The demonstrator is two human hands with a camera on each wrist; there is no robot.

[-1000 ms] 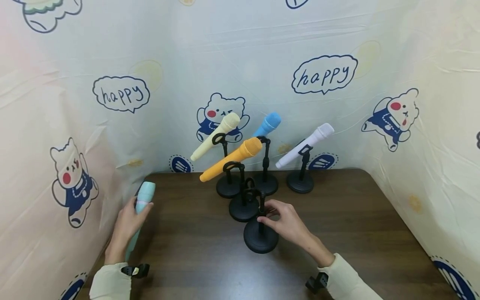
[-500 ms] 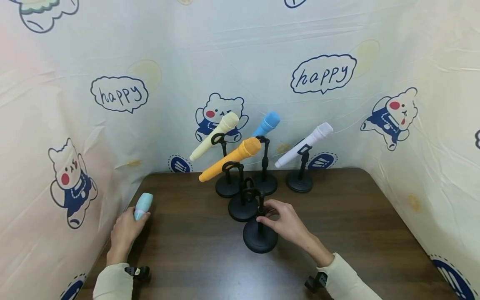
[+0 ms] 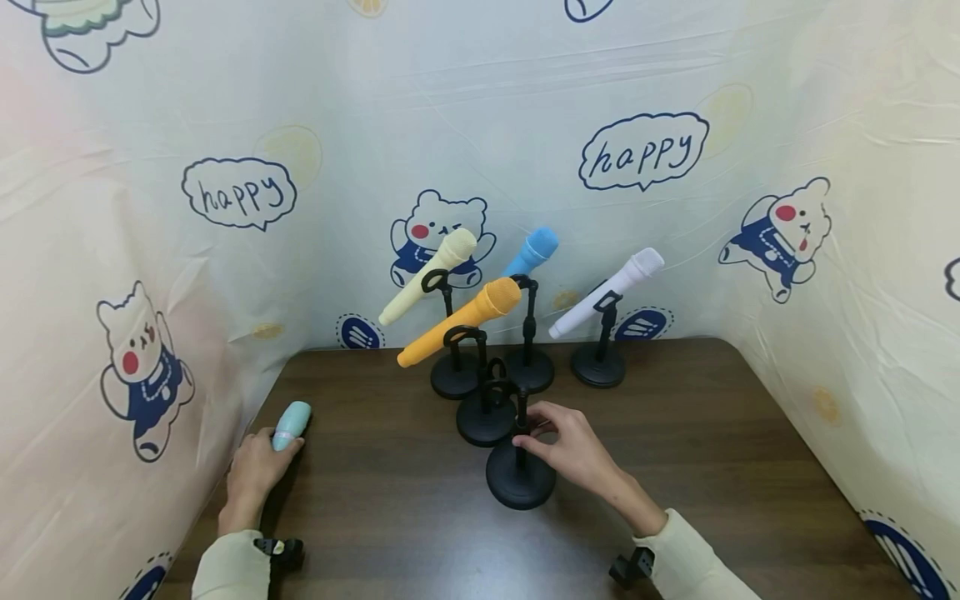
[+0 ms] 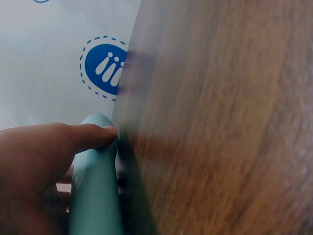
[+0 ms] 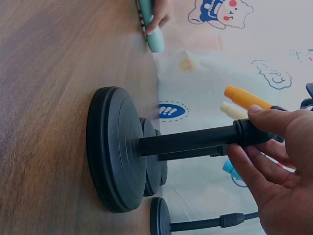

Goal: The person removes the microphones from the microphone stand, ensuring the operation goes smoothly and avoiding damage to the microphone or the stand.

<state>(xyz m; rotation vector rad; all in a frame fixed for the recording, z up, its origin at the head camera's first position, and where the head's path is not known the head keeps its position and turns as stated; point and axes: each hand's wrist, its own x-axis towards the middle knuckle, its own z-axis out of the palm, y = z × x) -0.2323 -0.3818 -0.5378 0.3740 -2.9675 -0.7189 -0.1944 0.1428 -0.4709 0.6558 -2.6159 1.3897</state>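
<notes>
Teal microphone (image 3: 292,423) sits at the left edge of the worktop (image 3: 660,433), head pointing to the far side; can't tell whether it touches the wood. Left hand (image 3: 258,471) is wrapped round it, thumb over the top. Right hand (image 3: 573,446), well apart from the left, pinches the pole of the near black stand (image 3: 521,487), whose base is flat on the wood and whose holder (image 3: 511,385) looks bare.

Step in hand, as judged: gripping the microphone while steadying the stand. Next move, judged, calls for a firm pinch on the pole and a secure grip on the microphone, without bumping the orange microphone (image 3: 461,322) on the stand just behind. Farther back, cream (image 3: 427,279), blue (image 3: 534,250) and lavender (image 3: 611,292) microphones lean tilted in their own stands, lavender farthest right.

Worktop is dark brown wood-grain, with a pale glare near the middle. Pale, creased sheeting (image 3: 360,125) hangs on the left, far and right sides, printed with bears (image 3: 150,375) and "happy" bubbles (image 3: 240,193). Sheeting material unclear.
</notes>
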